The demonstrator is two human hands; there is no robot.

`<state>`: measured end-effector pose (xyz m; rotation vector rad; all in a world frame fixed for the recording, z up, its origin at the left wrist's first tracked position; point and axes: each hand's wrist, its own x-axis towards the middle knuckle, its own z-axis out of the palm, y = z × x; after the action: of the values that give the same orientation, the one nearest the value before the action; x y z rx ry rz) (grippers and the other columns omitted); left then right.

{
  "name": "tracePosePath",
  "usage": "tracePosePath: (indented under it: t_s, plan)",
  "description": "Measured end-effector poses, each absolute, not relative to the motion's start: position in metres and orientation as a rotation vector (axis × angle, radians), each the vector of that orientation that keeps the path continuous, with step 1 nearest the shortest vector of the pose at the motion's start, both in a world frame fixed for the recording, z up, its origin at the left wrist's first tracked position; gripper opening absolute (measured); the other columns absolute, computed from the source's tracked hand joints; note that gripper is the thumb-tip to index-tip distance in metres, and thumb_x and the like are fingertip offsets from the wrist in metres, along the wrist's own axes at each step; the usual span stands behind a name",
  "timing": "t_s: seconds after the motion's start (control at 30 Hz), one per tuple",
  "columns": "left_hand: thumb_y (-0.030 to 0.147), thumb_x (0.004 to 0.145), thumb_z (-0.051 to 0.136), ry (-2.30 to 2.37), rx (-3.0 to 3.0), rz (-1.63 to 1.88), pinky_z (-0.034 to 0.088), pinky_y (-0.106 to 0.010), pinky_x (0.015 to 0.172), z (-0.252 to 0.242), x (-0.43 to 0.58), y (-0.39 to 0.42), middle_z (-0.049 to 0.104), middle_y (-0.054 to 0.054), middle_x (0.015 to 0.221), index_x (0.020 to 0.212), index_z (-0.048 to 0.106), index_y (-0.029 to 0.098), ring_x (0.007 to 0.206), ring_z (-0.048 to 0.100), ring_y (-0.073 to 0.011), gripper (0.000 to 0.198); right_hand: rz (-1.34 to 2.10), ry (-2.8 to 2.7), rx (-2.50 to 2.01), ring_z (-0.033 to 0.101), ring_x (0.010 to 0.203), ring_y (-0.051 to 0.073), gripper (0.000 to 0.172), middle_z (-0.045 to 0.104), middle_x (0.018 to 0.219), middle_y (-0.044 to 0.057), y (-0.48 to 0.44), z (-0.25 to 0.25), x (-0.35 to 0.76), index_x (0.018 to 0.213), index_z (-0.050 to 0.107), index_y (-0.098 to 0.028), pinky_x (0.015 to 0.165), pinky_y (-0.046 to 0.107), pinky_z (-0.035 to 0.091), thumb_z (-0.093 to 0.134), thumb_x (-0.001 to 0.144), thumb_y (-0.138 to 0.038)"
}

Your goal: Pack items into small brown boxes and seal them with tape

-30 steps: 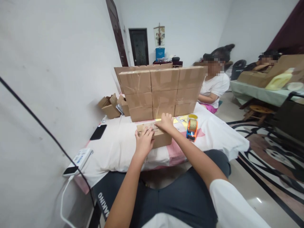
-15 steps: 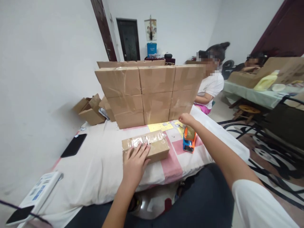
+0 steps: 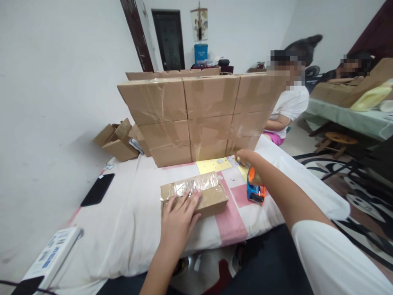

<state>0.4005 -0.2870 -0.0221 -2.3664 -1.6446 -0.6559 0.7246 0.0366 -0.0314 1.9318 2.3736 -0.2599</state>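
Note:
My left hand (image 3: 181, 209) lies on top of a small closed cardboard box (image 3: 211, 196), fingers stretched out and pressing on its upper face. Shiny clear tape (image 3: 196, 184) runs along the box's top. My right hand (image 3: 245, 156) is over the cloth, right of the box and close to the foot of a stack of boxes. Its fingers are curled together; whatever they may hold is too small to make out. Just below my right forearm, an orange and blue tape dispenser (image 3: 256, 190) sits on the cloth, partly covered by the arm.
Stacked cardboard boxes (image 3: 211, 116) form a wall across the table's far side. Open cartons (image 3: 121, 141) stand at the left wall. A black phone-like slab (image 3: 97, 189) and a white box (image 3: 50, 256) lie left. Behind the stack sits a person in a white shirt (image 3: 293, 102).
The view has shifted, so the table's things sit slightly differently in the picture. My left hand stays on the box; my right hand stays near the tape dispenser, fingers still curled.

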Motion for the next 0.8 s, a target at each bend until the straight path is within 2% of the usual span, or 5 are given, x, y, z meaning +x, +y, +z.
tracePosePath:
  t_s: [0.2, 0.4, 0.6, 0.67, 0.8]
  plan:
    - [0.026, 0.097, 0.055, -1.647, -2.373, -0.673, 0.037, -0.048, 0.111, -0.024, 0.4, -0.287, 0.057, -0.001, 0.147, 0.155, 0.035, 0.034, 0.136, 0.055, -0.0262, 0.062, -0.49, 2.37, 1.914, 0.067, 0.076, 0.017, 0.014, 0.073, 0.076, 0.009, 0.04, -0.031, 0.722, 0.058, 0.07, -0.014, 0.078, 0.029, 0.044, 0.067, 0.07, -0.007]
    - [0.026, 0.097, 0.055, -1.624, -2.361, -0.697, 0.038, -0.047, 0.11, -0.027, 0.399, -0.287, 0.057, -0.001, 0.146, 0.154, 0.038, 0.034, 0.135, 0.056, -0.0259, 0.06, -0.5, 2.41, 1.858, 0.065, 0.071, 0.02, 0.023, 0.066, 0.059, 0.005, 0.038, -0.015, 0.724, 0.046, 0.057, -0.016, 0.074, 0.03, 0.044, 0.065, 0.057, 0.002]
    - [0.037, 0.094, 0.061, -1.617, -2.403, -0.725, 0.037, -0.051, 0.112, -0.024, 0.382, -0.282, 0.062, -0.001, 0.142, 0.15, 0.044, 0.034, 0.13, 0.06, -0.0281, 0.058, -0.594, 2.688, 1.876, 0.063, 0.081, 0.018, 0.006, 0.071, 0.083, 0.007, 0.005, 0.016, 0.731, 0.074, 0.062, -0.017, 0.077, 0.028, 0.046, 0.059, 0.079, -0.014]
    - [0.047, 0.092, 0.063, -1.637, -2.404, -0.797, 0.038, -0.052, 0.111, -0.022, 0.373, -0.281, 0.066, 0.0, 0.136, 0.145, 0.051, 0.036, 0.125, 0.064, -0.0287, 0.055, -0.845, 2.863, 1.839, 0.064, 0.081, 0.017, 0.01, 0.069, 0.088, 0.005, -0.034, 0.012, 0.725, 0.087, 0.061, -0.018, 0.076, 0.027, 0.048, 0.057, 0.086, -0.027]
    - [0.053, 0.092, 0.061, -1.711, -2.428, -0.915, 0.039, -0.051, 0.113, -0.02, 0.357, -0.28, 0.07, 0.002, 0.131, 0.133, 0.062, 0.041, 0.122, 0.066, -0.0271, 0.043, -2.108, 3.079, 1.426, 0.065, 0.081, 0.017, 0.033, 0.066, 0.092, 0.002, -0.129, -0.019, 0.694, 0.103, 0.055, -0.023, 0.076, 0.031, 0.053, 0.072, 0.083, -0.044]
